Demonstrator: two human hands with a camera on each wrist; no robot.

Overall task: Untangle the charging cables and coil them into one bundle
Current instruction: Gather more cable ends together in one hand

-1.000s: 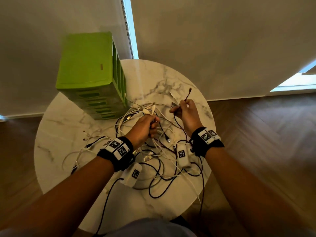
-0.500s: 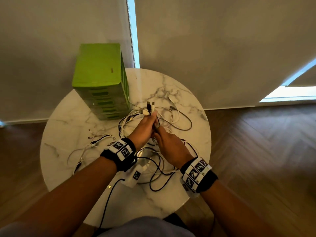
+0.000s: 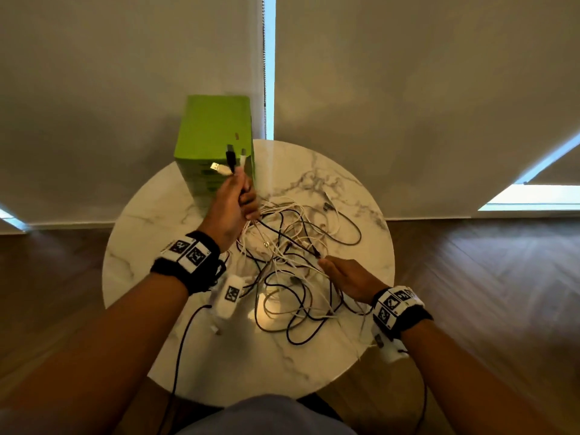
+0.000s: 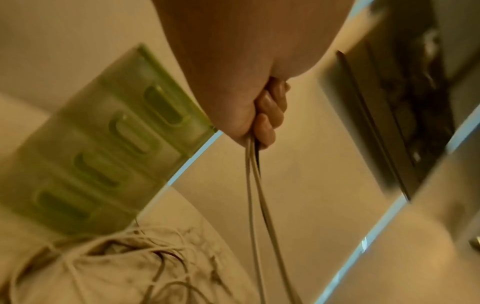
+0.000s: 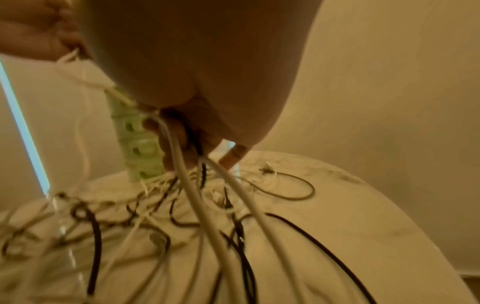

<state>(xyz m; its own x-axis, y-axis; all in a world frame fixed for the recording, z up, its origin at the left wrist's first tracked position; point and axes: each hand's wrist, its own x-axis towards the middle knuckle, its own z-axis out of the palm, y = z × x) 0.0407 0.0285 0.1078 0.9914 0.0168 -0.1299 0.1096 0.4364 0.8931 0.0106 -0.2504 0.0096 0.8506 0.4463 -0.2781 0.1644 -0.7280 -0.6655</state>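
A tangle of black and white charging cables (image 3: 298, 262) lies on the round marble table (image 3: 354, 334). My left hand (image 3: 241, 196) is raised above the table's far side and grips several cable ends in a fist. A black plug (image 3: 230, 157) and a white USB plug (image 3: 218, 168) stick out above it. In the left wrist view the held strands (image 4: 255, 185) hang straight down from the curled fingers (image 4: 267, 115). My right hand (image 3: 335, 271) is low at the tangle's right side. Its fingers (image 5: 176, 142) curl round white and black strands (image 5: 197, 195) that run down to the pile.
A green plastic drawer unit (image 3: 213, 133) stands at the table's far left, just behind my left hand. Window blinds hang close behind the table. Wooden floor surrounds it. Black camera leads run from both wrists past the table's near edge.
My left hand has lifted the plug ends up and away in front of the green drawers. My right hand has left it and slid back towards me and to the right along the strands.
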